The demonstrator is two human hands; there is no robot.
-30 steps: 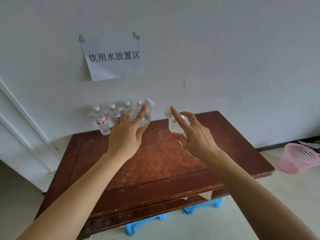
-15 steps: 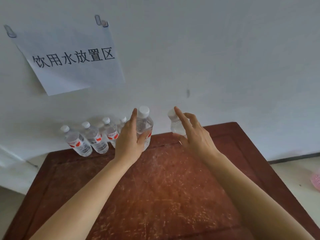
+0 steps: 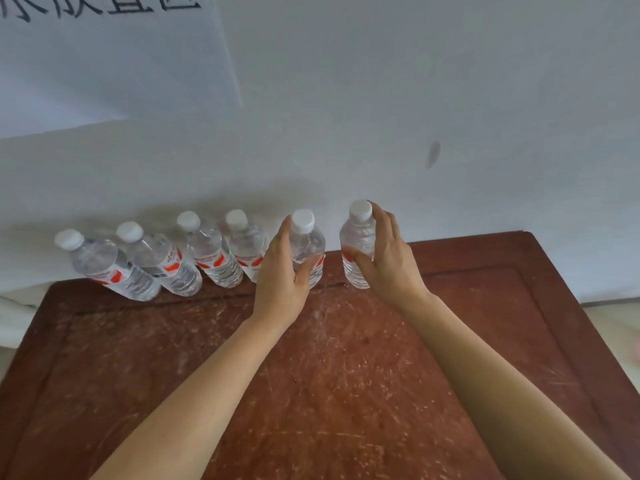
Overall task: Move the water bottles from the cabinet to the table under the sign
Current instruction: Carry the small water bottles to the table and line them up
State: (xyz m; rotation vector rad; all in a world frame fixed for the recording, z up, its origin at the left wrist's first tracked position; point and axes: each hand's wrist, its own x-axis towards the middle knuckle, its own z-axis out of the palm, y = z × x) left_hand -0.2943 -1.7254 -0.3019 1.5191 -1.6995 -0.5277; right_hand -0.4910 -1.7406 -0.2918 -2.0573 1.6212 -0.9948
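Several clear water bottles with white caps and red labels stand in a row at the back edge of the worn brown table (image 3: 346, 375), against the white wall. My left hand (image 3: 282, 275) is wrapped around the fifth bottle (image 3: 309, 242), which stands upright on the table. My right hand (image 3: 388, 261) grips the rightmost bottle (image 3: 358, 237), also upright, a little apart from the row. The other bottles (image 3: 166, 258) stand untouched to the left. The paper sign (image 3: 114, 53) hangs on the wall above the left part of the row.
The white wall rises directly behind the bottles, with a small dark mark (image 3: 433, 154) on it. Bare tabletop stretches to the right of my right hand up to the table's right rim (image 3: 568, 306). Pale floor shows beyond that edge.
Both hands have carried their bottles forward and down onto the table's back edge, beside the row. The view has come much closer to the wall and the sign has slid up and left.
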